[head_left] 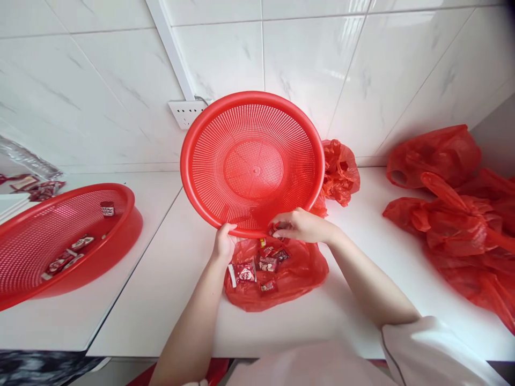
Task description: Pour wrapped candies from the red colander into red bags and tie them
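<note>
A red plastic colander basket [254,97] is tipped up on its side, its open mouth facing me. My left hand [224,242] is closed on the lower left of its rim, thumb over the edge. At the lower right of the rim, my right hand [300,225] is closed with its fingertips around a small dark red snack packet [277,229], partly hidden by the fingers. Directly below the rim, a red plastic bag [298,281] lies open on the table. Several small wrapped snacks [245,272] rest in it. The basket's inside shows no other packets.
Another red basket [132,206] at the left holds several wrapped snacks [82,242]. A knotted red bag [341,171] stands behind on the right, and more red bags [462,214] are heaped at the far right. A socket [185,113] is on the tiled wall.
</note>
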Action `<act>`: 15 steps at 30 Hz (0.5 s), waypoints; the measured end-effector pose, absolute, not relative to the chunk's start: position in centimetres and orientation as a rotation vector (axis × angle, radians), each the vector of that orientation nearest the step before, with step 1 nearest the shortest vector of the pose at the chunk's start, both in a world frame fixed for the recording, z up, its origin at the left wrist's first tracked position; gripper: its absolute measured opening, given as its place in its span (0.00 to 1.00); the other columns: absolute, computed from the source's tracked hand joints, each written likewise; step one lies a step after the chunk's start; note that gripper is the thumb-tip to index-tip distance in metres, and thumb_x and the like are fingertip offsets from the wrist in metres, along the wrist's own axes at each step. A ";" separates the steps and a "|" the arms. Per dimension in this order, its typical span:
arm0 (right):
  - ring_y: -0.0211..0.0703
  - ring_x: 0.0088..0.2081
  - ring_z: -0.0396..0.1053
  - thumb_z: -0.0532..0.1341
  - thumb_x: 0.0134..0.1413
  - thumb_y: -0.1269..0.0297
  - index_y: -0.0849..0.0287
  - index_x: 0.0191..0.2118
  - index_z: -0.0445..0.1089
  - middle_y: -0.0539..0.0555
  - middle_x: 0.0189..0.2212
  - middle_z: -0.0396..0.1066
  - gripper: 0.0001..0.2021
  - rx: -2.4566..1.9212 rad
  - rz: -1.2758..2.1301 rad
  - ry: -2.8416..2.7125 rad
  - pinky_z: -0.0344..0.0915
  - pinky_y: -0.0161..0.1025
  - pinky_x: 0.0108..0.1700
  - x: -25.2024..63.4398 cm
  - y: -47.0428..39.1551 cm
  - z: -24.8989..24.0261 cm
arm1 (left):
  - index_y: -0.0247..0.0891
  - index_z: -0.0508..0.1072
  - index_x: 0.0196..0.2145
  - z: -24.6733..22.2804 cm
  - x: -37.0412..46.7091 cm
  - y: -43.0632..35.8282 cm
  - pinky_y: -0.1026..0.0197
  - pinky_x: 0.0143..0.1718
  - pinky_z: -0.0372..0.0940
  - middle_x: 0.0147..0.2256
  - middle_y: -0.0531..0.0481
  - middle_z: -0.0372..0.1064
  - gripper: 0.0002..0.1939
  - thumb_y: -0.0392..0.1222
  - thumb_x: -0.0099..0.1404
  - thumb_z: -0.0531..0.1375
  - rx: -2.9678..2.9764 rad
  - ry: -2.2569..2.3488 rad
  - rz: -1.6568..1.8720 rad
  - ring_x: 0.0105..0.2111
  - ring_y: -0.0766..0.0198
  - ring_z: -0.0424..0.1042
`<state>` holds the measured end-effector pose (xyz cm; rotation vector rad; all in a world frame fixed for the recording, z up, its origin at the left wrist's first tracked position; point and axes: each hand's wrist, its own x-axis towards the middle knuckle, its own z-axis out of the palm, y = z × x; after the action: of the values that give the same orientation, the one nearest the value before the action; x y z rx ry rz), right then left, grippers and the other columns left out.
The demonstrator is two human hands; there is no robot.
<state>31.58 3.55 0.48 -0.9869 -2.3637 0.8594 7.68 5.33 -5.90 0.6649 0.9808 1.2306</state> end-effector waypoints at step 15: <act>0.47 0.34 0.73 0.57 0.59 0.69 0.53 0.59 0.63 0.56 0.38 0.74 0.22 -1.539 0.314 -2.155 0.67 0.39 0.37 31.3 2.8 0.7 | 0.36 0.72 0.34 -4.3 5.8 5.7 0.54 0.33 0.74 0.32 0.46 0.76 0.13 0.39 0.49 0.60 0.650 0.970 1.287 0.37 0.52 0.77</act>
<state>31.35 2.80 0.68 -1.5391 -2.1545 0.3141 5.81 5.73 -4.30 0.6501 0.9696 1.2866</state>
